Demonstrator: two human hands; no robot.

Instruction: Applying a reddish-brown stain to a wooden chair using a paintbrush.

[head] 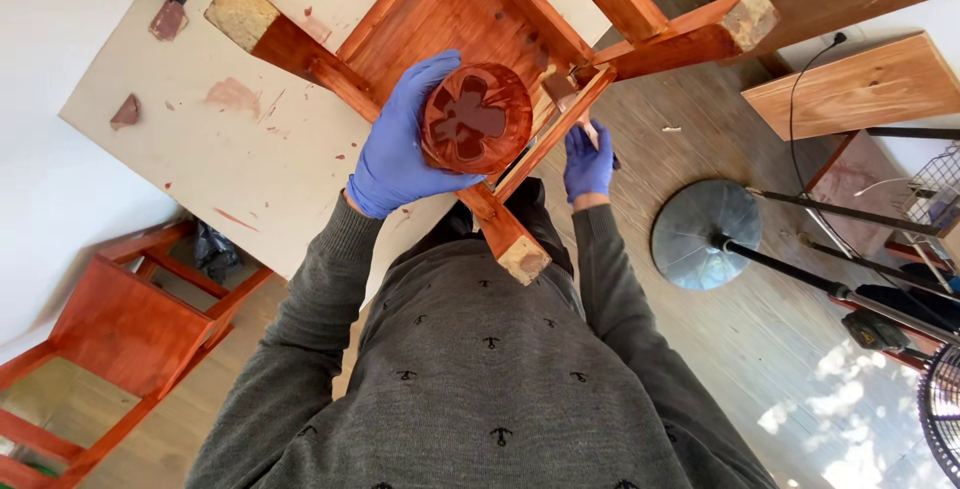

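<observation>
An upturned wooden stool (470,9), stained reddish brown, lies on a pale board (200,149) with its legs pointing outward. My left hand (400,149), in a blue glove, grips a round container (476,117) stained red-brown inside, held over the stool's frame. My right hand (588,164), also gloved in blue, holds a brush (585,129) against the stool's rail near a leg joint. The brush's bristles are partly hidden by the rail.
A second stained stool (120,329) lies at the lower left on the wooden floor. A round metal stand base (700,234) with poles is at the right, beside wooden planks (860,84) and a wire basket (935,189). Scraps (125,112) lie on the board.
</observation>
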